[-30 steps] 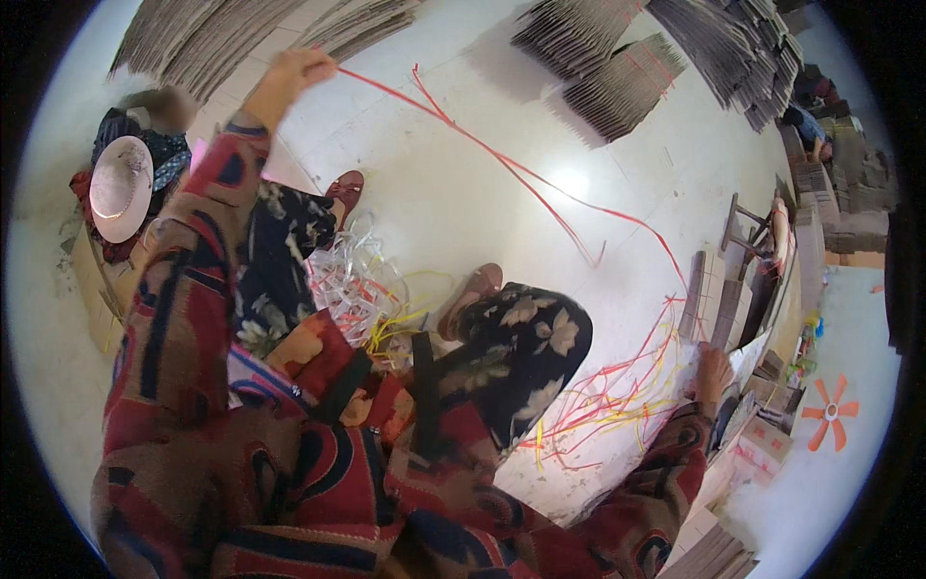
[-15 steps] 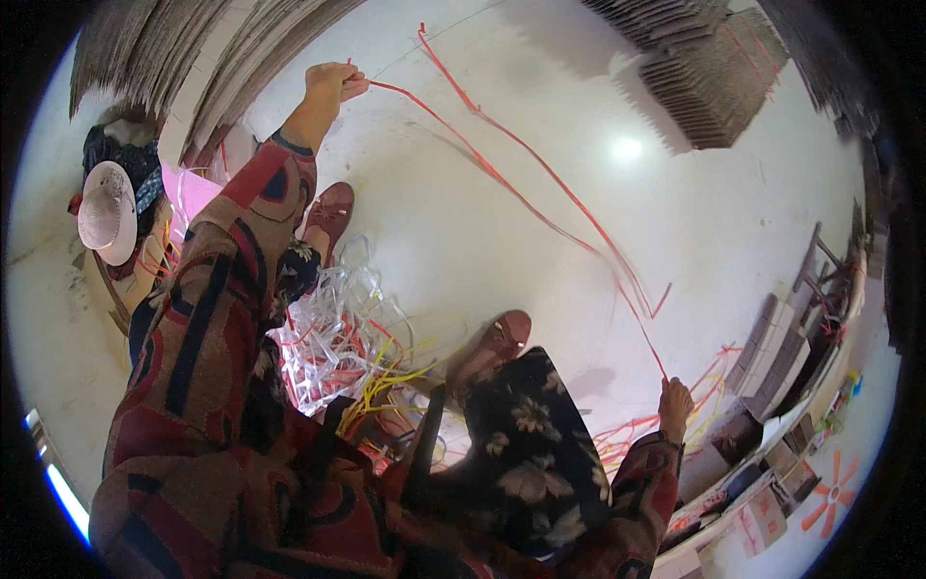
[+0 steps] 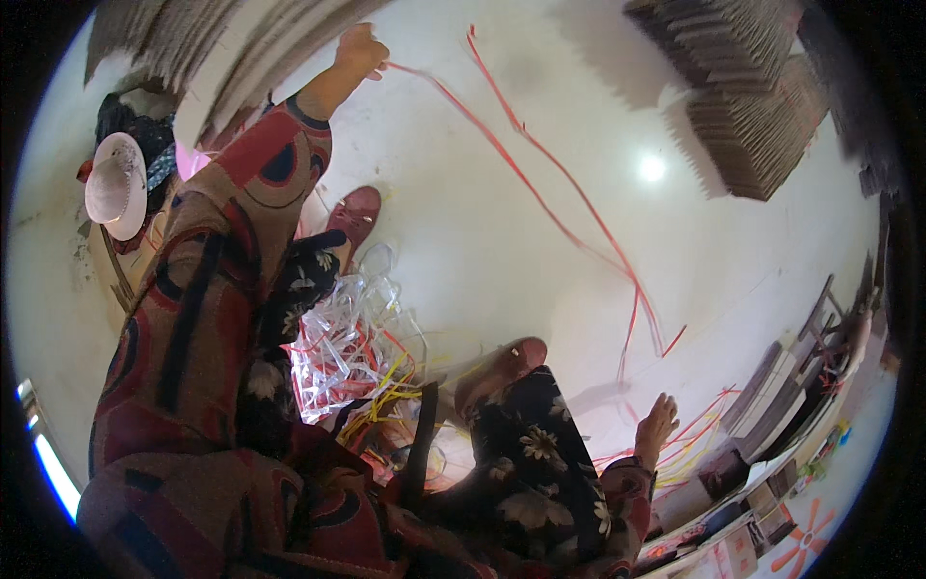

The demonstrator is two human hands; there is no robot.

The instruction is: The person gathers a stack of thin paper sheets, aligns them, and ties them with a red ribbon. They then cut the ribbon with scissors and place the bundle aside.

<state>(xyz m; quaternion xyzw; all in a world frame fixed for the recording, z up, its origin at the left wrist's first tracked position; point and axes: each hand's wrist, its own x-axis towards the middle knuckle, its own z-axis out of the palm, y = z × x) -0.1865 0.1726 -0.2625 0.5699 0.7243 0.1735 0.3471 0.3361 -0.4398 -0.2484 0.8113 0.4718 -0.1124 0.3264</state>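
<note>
My left hand (image 3: 362, 53) is stretched far out at the upper left, its fingers closed on one end of a long red plastic strap (image 3: 511, 164). From there the strap runs slantwise over the pale floor toward the right. A second red strap length (image 3: 579, 191) lies beside it and crosses it lower down; whether they join is unclear. My right hand (image 3: 659, 425) hovers at the lower right with fingers apart and nothing in it. Below the crossing, a blurred strap end hangs or trails just above that hand.
Between my shoes lies a tangled heap of clear and red strapping (image 3: 338, 338) with yellow straps (image 3: 381, 405). Stacked grey cardboard (image 3: 757, 125) stands at the upper right, more sheets (image 3: 212, 48) at the upper left. A pale hat (image 3: 118, 188) sits left. A wooden stool (image 3: 820, 309) is at right.
My right hand has let go of the strap end, opened, and moved a little down and left in the view. My left hand still grips its end, slightly higher up.
</note>
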